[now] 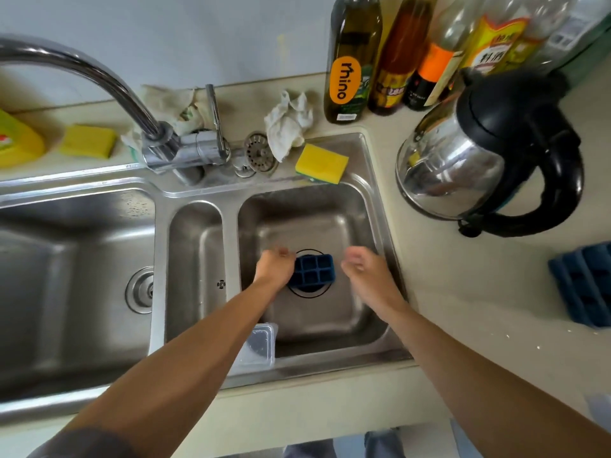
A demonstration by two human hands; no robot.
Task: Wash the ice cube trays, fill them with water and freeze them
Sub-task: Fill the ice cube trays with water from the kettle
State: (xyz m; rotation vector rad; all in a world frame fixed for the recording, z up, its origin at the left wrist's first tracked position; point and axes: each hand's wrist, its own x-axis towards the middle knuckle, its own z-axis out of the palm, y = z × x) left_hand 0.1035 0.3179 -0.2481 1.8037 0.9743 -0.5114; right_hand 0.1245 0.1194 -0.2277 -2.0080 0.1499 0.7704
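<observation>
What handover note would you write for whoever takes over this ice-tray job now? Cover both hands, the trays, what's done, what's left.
Left hand: at the blue ice tray's left edge; grip too blurred to tell.
Right hand: open, empty, right of the tray.
Tray lies in the right basin over the drain; more blue trays on the counter, far right.
Done: one tray in the basin. Left: wash, fill, freeze.

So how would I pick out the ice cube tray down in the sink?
Find the stainless steel sink's right-hand basin. On its round drain, between the person's left hand and right hand, lies the dark blue square-pocketed ice cube tray. The other dark blue tray sits out on the beige counter by the steel kettle.
</observation>
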